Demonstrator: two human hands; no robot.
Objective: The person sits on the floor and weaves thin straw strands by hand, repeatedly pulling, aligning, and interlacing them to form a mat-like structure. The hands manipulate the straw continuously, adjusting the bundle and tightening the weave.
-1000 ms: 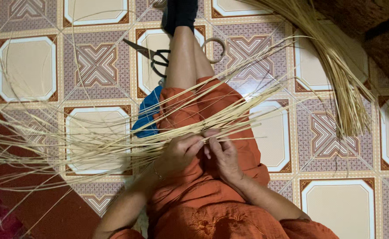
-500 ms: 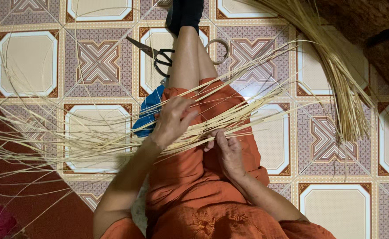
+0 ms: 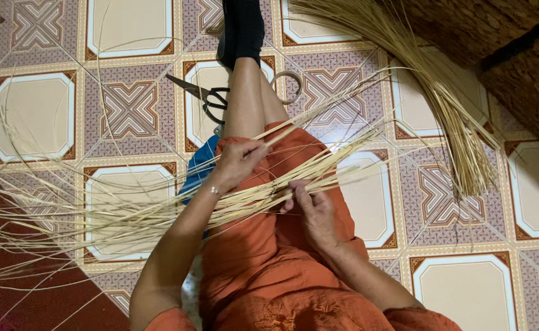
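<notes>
Straw strands point(image 3: 318, 168) now pinched higher by left hand point(image 3: 237, 160).

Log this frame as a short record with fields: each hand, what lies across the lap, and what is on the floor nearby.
left hand: pinching pale straw strands on the thigh
right hand: fingers on the same strands, lower on the lap
lap: strands lie across orange clothing
floor: patterned tiles
scissors: on a tile left of the leg
tape roll: right of the leg
straw bundle: lying at upper right
</notes>
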